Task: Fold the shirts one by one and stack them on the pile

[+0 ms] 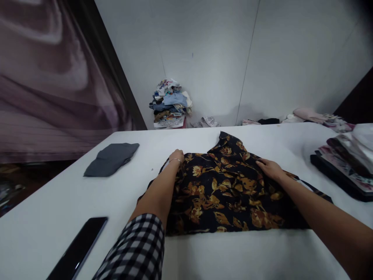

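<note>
A dark floral garment (224,190) with gold and brown flowers lies spread on the white table (204,256) in front of me. Its collar-like upper part points toward the far edge. My left hand (176,156), with a thin bracelet at the wrist, is closed on the garment's far left corner. At the right shoulder area, my right hand (269,168) rests with its fingers stretched over the cloth. Parts of the garment's left and right sides pass under my forearms and are hidden there.
A folded grey cloth (112,159) lies to the left, and a black phone (78,249) nearer to me. Folded clothes (346,167) are stacked at the right. Beyond the far edge stands a clothes pile (171,103) by the wall; a pinkish curtain (43,85) hangs left.
</note>
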Motion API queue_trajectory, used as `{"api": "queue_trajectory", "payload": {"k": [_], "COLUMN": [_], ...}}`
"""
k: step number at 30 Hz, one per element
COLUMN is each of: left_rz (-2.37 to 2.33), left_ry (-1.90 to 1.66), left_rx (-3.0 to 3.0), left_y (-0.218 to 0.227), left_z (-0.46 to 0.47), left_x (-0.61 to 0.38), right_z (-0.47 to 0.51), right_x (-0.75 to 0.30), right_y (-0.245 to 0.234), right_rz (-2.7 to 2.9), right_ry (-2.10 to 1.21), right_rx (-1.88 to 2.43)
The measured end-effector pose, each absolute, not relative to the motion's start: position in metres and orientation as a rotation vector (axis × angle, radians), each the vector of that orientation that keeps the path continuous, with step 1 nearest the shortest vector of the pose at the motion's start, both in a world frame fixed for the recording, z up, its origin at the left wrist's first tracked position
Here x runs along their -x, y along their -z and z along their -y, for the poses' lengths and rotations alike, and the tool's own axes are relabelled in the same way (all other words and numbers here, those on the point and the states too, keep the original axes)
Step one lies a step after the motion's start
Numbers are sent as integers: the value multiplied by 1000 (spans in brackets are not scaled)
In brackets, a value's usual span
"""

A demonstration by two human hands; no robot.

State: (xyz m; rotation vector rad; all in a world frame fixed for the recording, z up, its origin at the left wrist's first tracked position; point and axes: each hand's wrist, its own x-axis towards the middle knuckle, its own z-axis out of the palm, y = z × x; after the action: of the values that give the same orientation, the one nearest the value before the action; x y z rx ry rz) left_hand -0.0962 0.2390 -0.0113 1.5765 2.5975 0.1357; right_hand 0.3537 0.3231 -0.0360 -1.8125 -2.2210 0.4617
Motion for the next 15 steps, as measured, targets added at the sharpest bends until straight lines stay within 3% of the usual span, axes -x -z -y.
{"api": "queue_trajectory", "payload": {"k": [15], "left_rz": [-2628], "left_ry": [-483], "left_rx": [-1511], "left_y": [-6], "left_z": [-225], "left_x": [112], "right_z": [-314], "right_x": [-361], "right_y": [28], "right_rz": [2111], "right_ry": [-479], "right_rx": [1680]}}
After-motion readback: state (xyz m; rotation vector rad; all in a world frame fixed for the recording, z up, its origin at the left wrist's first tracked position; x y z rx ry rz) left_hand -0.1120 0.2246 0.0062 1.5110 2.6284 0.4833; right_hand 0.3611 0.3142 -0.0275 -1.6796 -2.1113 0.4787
